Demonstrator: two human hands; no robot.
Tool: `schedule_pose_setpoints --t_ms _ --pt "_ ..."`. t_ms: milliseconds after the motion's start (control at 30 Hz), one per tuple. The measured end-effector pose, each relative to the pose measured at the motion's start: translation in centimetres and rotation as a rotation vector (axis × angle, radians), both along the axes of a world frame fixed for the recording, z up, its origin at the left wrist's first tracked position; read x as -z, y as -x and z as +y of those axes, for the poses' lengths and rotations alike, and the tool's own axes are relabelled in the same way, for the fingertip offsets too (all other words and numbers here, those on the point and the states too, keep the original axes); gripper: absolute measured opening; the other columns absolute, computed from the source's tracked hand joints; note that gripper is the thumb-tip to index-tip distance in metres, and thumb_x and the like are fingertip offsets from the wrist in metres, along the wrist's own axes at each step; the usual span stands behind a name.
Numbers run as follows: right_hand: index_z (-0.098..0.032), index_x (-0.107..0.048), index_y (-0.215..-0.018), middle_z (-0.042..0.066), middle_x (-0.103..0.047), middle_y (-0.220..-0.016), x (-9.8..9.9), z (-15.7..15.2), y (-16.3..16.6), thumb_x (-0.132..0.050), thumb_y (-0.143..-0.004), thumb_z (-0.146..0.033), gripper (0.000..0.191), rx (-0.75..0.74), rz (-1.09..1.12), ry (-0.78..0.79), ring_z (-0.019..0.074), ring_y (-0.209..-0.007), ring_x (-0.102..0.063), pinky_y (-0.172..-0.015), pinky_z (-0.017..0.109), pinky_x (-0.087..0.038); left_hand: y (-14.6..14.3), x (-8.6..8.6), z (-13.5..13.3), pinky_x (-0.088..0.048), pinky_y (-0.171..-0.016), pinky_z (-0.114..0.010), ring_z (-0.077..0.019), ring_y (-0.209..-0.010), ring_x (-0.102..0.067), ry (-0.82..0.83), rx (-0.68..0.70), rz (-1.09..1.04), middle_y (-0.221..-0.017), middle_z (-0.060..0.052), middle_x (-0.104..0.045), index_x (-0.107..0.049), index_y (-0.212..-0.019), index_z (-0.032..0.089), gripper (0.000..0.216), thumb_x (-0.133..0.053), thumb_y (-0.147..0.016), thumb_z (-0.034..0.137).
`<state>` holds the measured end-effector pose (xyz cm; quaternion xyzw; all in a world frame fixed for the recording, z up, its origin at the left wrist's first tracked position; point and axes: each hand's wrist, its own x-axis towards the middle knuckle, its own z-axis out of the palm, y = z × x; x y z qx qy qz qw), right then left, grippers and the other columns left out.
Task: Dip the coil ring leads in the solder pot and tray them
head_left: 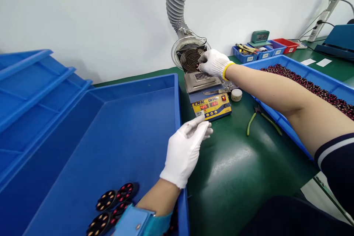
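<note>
At your nine o'clock the blue tray (110, 125) holds round coil parts (110, 206) near its front. Your left hand (184, 151) hovers by its rim, fingers loosely together, empty. At twelve o'clock your right hand (214, 62) pinches a small dark part (198, 67) over the solder pot (206, 92).

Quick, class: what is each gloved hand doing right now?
Left hand: open, fingers loosely extended, holding nothing visible.
Right hand: pinched on a small dark round part above the grey solder pot.
</note>
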<state>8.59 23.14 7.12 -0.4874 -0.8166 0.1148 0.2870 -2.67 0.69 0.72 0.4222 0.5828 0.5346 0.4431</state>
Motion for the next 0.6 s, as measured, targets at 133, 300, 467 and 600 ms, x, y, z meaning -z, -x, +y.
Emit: schedule_pose_setpoints --t_ms 133,300,467,600 --pt "-0.012 -0.072 -0.102 0.011 -0.069 -0.101 0.6 1.5 1.1 -0.06 -0.082 -0.027 0.028 0.042 -0.068 -0.068 0.0253 -0.099 -0.065 -0.089 0.038 -0.051 0.0 -0.1 -0.1 -0.056 -0.08 -0.037 -0.019 -0.078 -0.069 0.013 0.016 0.009 -0.094 -0.01 -0.072 -0.066 -0.111 0.007 0.05 -0.074 -0.074 0.04" --pt "-0.01 -0.067 -0.112 0.015 -0.066 -0.112 1.5 1.9 1.8 -0.06 -0.083 -0.027 0.035 0.101 -0.164 -0.052 0.0285 -0.105 -0.064 -0.091 0.041 -0.051 0.0 0.0 0.0 -0.055 -0.08 -0.038 -0.0197 -0.078 -0.069 0.023 0.027 -0.006 -0.092 -0.01 -0.072 -0.066 -0.11 0.008 0.05 -0.075 -0.073 0.041" --pt "-0.01 -0.066 -0.113 0.015 -0.067 -0.11 1.9 2.1 1.9 -0.059 -0.083 -0.027 0.036 0.095 -0.174 -0.049 0.0286 -0.106 -0.064 -0.092 0.041 -0.051 0.0 0.1 0.1 -0.055 -0.08 -0.037 -0.0195 -0.078 -0.069 0.034 0.042 -0.01 -0.092 -0.01 -0.072 -0.067 -0.109 0.008 0.05 -0.075 -0.073 0.041" --pt "-0.01 -0.065 -0.115 0.016 -0.066 -0.112 1.6 2.2 1.9 -0.06 -0.082 -0.027 0.037 0.106 -0.17 -0.046 0.0286 -0.106 -0.064 -0.091 0.041 -0.051 0.1 0.2 0.1 -0.054 -0.08 -0.037 -0.0192 -0.078 -0.068 0.037 0.05 -0.006 -0.092 -0.009 -0.072 -0.066 -0.11 0.008 0.051 -0.075 -0.073 0.042"
